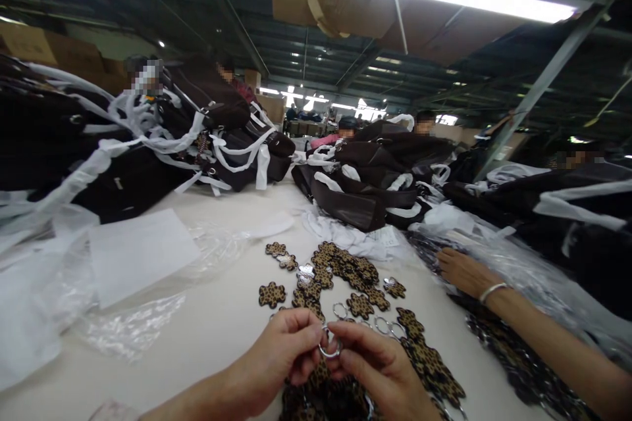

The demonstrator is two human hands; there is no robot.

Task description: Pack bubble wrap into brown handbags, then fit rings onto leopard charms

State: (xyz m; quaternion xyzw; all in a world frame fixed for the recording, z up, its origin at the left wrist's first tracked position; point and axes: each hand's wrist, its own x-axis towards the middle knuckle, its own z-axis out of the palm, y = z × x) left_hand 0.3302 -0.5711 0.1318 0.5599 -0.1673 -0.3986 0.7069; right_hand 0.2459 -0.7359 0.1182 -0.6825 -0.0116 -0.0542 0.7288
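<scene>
Both my hands meet at the lower middle of the head view, around a silver metal ring (330, 350). My left hand (291, 345) pinches the ring's left side between thumb and fingers. On its right side, the fingers of my right hand (372, 358) close on the same ring. Leopard-print flower-shaped pieces (360, 304) lie loosely beyond and below my hands, some overlapping. More silver rings (382, 325) rest among them, just past my right hand.
Another person's hand (467, 273) with a bracelet reaches in from the right over clear plastic bags (543, 283). Dark bags with white wrapped straps (360, 191) are heaped at the back. A white sheet (141, 253) and plastic lie left.
</scene>
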